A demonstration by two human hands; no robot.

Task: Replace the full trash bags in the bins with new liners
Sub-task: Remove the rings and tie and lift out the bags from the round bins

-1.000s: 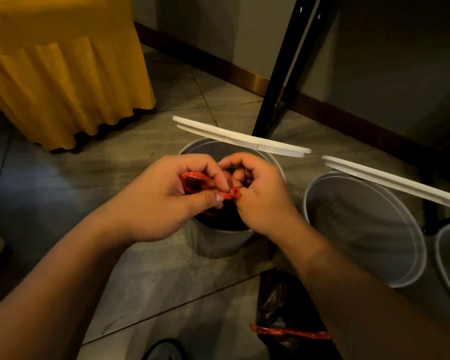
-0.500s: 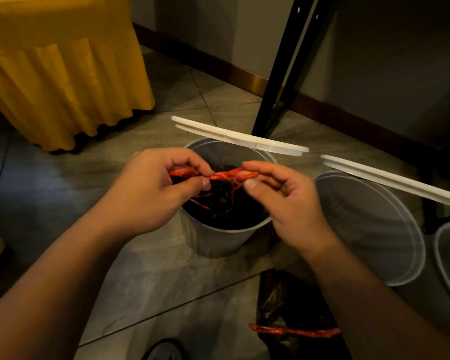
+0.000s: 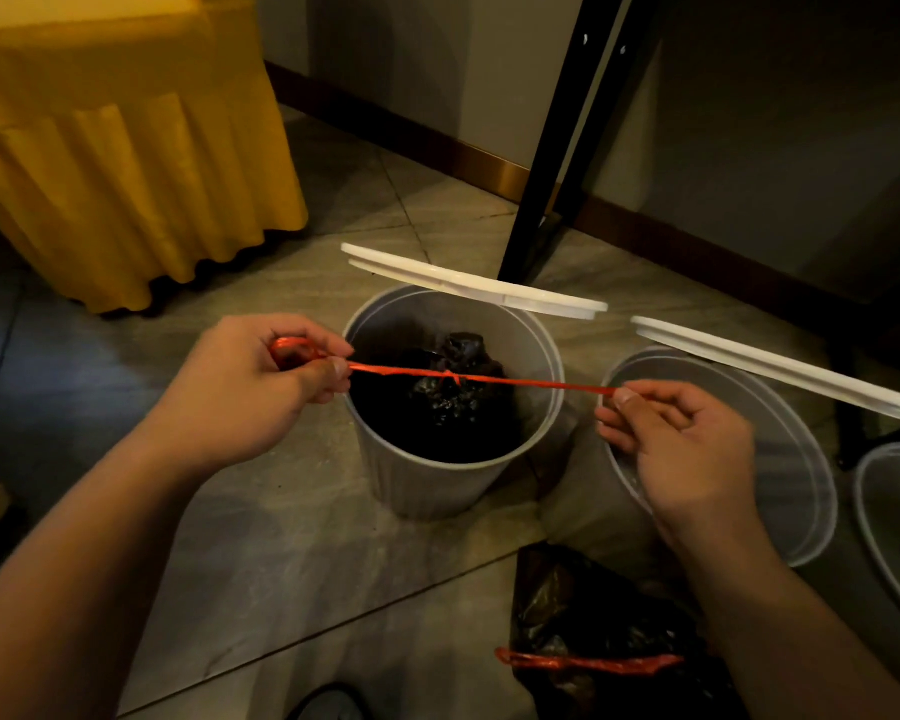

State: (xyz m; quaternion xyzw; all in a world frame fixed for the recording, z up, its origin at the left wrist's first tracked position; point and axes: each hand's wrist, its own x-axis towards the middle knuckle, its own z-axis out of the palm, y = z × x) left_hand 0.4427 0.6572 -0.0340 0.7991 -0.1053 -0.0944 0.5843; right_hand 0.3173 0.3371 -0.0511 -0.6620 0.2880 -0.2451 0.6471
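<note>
The full black bag [image 3: 453, 413] sits down inside the grey bin [image 3: 427, 485], whose white lid [image 3: 479, 285] stands tipped open at the far rim. A red drawstring [image 3: 520, 381] runs taut across the bin's mouth from left to right, with a small knot [image 3: 454, 377] above the gathered neck of the bag. The left hand [image 3: 250, 392] pinches one end between thumb and forefinger, a loop of string bunched in its curled fingers, just beside the bin's left rim. The right hand [image 3: 687, 449] pinches the other end at its fingertips, out past the right rim and over the second bin [image 3: 811, 517], which looks empty. So the string's long axis lies straight between the hands, and the knot and bag sit roughly midway, slightly nearer the left hand. By my reading the knot is being drawn tight; lifting the bag out would then call for a grip at the neck, directly below the knot, and either hand could reach it. A second black bag [image 3: 593, 605] with its own red tie [image 3: 588, 662] lies on the floor near the right forearm.
</note>
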